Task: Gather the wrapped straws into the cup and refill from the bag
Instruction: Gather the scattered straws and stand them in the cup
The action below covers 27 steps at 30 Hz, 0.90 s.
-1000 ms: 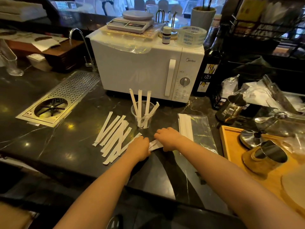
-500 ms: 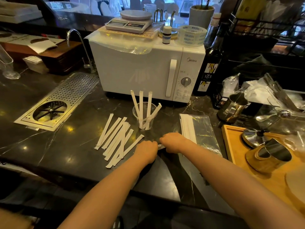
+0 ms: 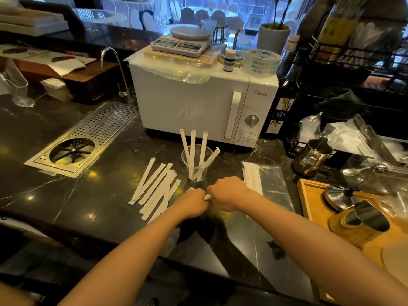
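A clear plastic cup stands on the dark marble counter and holds several white wrapped straws leaning outward. More wrapped straws lie fanned out on the counter to its left. A clear bag with white straws along its left side lies flat to the right of the cup. My left hand and my right hand meet just in front of the cup, both closed around a wrapped straw; only a short bit of it shows between the fists.
A white microwave stands right behind the cup. A steel drain grate is set into the counter at left. A metal pitcher and a wooden tray with steel cups sit to the right. A dark bottle stands beside the microwave.
My two hands have drawn closer together until they nearly touch, and less of the straw between them shows. The loose straws, cup and bag have stayed put.
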Tool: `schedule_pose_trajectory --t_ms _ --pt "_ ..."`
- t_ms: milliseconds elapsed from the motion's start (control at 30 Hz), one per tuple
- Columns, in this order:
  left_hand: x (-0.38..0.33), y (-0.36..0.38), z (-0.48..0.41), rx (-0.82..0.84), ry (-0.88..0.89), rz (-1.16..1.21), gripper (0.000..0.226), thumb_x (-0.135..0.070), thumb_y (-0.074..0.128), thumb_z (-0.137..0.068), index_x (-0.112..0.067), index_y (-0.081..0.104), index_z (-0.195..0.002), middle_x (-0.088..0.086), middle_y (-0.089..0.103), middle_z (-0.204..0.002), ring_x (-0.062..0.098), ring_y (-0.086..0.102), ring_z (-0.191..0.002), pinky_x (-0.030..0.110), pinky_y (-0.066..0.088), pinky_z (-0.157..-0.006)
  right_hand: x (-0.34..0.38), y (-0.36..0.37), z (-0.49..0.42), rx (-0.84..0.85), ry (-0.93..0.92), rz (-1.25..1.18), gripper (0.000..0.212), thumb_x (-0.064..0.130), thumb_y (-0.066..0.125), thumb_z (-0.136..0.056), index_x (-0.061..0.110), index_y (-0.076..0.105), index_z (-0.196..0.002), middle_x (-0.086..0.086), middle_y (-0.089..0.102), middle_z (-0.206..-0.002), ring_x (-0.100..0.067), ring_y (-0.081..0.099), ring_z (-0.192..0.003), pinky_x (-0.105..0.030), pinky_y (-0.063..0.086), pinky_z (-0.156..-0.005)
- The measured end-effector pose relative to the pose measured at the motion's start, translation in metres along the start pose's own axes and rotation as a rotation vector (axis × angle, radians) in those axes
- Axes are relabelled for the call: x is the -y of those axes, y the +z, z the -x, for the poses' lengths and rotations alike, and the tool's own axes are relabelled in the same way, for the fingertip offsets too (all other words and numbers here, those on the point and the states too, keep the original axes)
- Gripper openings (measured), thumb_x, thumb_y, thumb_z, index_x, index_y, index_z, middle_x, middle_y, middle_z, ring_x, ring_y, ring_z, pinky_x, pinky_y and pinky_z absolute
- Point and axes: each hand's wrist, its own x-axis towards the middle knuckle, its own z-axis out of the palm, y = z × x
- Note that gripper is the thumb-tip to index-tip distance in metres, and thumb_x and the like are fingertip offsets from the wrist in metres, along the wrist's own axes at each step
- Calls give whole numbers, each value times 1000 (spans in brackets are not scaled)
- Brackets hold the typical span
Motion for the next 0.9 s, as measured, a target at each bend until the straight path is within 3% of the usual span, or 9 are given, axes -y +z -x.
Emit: schedule_pose_trajectory --t_ms 133,267,400,500,633,700,767,833,900 --pt "9 -12 14 -179 17 151 26 -13 43 -91 6 60 -93 26 65 -98 37 60 -91 36 44 -72 17 -25 -3 -87 -24 164 24 21 44 -93 8 61 -105 -12 67 -105 -27 63 -95 -34 43 -73" --pt "27 -21 16 -313 10 312 31 -8 41 -90 -10 50 -60 7 53 -64 13 43 -59 24 32 -53 38 -47 -16 -159 -78 350 24 23 48 -93 12 61 -109 -9 66 -111 -29 59 -107 -38 42 -89" --pt "40 -30 21 -413 22 427 31 -14 45 -87 12 60 -94 30 65 -92 23 51 -74 27 37 -60 52 -62 -28 -246 -148 375 28 26 49 -92 9 58 -113 -10 64 -116 -27 53 -111 -35 36 -93" --pt "54 -40 22 -449 0 418 29 -10 42 -91 14 59 -93 33 62 -90 23 48 -70 24 29 -50 55 -69 -36 -320 -236 277 35 22 49 -91 7 47 -123 -14 57 -124 -29 46 -117 -38 34 -99" --pt "79 -53 22 -487 -78 637 31 -17 47 -93 9 65 -88 18 55 -75 25 50 -76 28 34 -55 51 -76 -50 -357 -297 44 74 18 58 -84 16 15 -144 -11 22 -153 -29 15 -141 -40 8 -118" --pt "92 -60 23 -533 -144 759 32 -21 50 -91 -3 64 -69 13 55 -64 23 51 -65 29 39 -60 47 -79 -58 -334 -282 -42 97 24 67 -79 21 -3 -146 -6 1 -158 -25 -3 -145 -34 -6 -115" --pt "104 -66 28 -559 -223 825 34 -21 48 -92 -8 55 -61 6 49 -55 17 45 -52 24 41 -50 44 -79 -68 -290 -265 -54 113 27 74 -73 22 -13 -144 -4 -11 -158 -24 -13 -144 -33 -12 -109" --pt "116 -70 29 -588 -268 848 30 -19 47 -92 -7 55 -66 4 48 -59 15 45 -57 23 36 -49 43 -73 -80 -193 -263 -16 121 27 77 -69 21 -18 -143 -5 -16 -157 -24 -18 -143 -35 -13 -108" --pt "126 -72 28 -601 -301 878 22 -19 47 -92 -2 61 -87 3 50 -66 15 47 -63 24 36 -52 46 -62 -92 -89 -284 43 125 26 80 -66 20 -19 -143 -7 -17 -157 -25 -19 -143 -38 -11 -111"
